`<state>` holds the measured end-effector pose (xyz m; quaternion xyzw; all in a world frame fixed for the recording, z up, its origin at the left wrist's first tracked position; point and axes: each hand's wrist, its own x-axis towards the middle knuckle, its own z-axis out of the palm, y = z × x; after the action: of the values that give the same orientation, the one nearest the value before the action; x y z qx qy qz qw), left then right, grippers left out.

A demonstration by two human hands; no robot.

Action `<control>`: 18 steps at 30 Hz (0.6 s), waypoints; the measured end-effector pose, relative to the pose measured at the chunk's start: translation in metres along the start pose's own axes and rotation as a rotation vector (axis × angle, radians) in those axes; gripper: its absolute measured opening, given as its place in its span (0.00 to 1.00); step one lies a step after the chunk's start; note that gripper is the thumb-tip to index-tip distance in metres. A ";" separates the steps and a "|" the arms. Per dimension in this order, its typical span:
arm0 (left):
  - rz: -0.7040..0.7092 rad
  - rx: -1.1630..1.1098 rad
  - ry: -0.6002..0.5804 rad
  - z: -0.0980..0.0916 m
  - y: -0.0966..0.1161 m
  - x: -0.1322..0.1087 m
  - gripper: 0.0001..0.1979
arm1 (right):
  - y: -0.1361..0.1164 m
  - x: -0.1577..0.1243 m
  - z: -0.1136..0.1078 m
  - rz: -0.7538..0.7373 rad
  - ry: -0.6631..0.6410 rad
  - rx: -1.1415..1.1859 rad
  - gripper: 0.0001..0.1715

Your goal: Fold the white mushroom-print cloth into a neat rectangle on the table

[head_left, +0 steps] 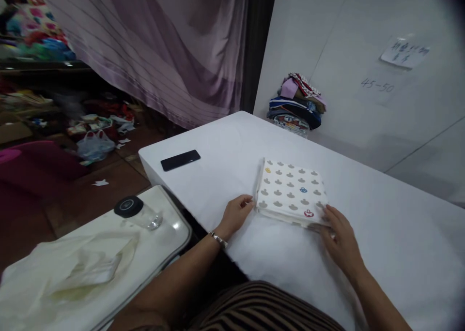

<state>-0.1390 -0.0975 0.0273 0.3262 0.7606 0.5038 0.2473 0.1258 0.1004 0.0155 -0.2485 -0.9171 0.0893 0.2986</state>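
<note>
A folded white cloth printed with grey mushroom shapes, plus a few yellow, blue and red ones, lies flat on the white-covered table. Beside its near left corner is my left hand, its fingers loosely bent and a small gap showing between thumb and forefinger. The fingertips are at the cloth's edge; whether they touch it is unclear. My right hand has the near right corner between its fingers on top and its thumb at the lower edge. A metal-banded watch or bracelet circles my left wrist.
A black phone lies at the table's left end. On a lower cream surface are a black-lidded clear bottle and a plastic bag. Folded clothes are stacked by the wall; a purple curtain hangs behind.
</note>
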 end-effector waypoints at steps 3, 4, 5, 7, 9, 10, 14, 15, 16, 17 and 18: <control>-0.014 -0.002 0.007 0.005 0.003 0.007 0.17 | -0.038 0.019 0.007 -0.153 -0.064 0.039 0.29; -0.017 -0.015 0.008 0.008 0.004 0.009 0.17 | -0.050 0.027 0.012 -0.180 -0.089 0.041 0.28; -0.019 -0.035 0.012 0.011 0.004 0.012 0.17 | -0.062 0.034 0.018 -0.196 -0.115 0.037 0.27; -0.019 -0.106 0.020 0.017 0.003 0.016 0.15 | -0.081 0.047 0.030 -0.221 -0.181 0.018 0.25; -0.037 -0.199 0.024 0.022 0.001 0.019 0.13 | -0.090 0.056 0.042 -0.250 -0.240 -0.006 0.21; -0.056 -0.238 0.026 0.024 -0.001 0.020 0.11 | -0.092 0.059 0.047 -0.265 -0.258 -0.016 0.20; -0.070 -0.234 -0.018 0.024 -0.007 0.024 0.06 | -0.089 0.063 0.056 -0.299 -0.255 -0.049 0.16; -0.059 -0.212 -0.046 0.022 -0.008 0.026 0.06 | -0.088 0.062 0.056 -0.307 -0.251 -0.053 0.16; -0.050 -0.193 -0.070 0.020 -0.008 0.029 0.06 | -0.087 0.062 0.056 -0.314 -0.246 -0.055 0.16; -0.047 -0.178 -0.082 0.018 -0.007 0.034 0.07 | -0.087 0.061 0.056 -0.319 -0.241 -0.053 0.17; -0.049 -0.163 -0.083 0.015 -0.006 0.040 0.07 | -0.087 0.060 0.056 -0.319 -0.237 -0.048 0.17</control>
<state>-0.1565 -0.0597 0.0142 0.3069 0.7139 0.5440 0.3167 0.0161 0.0547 0.0281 -0.0949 -0.9755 0.0477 0.1929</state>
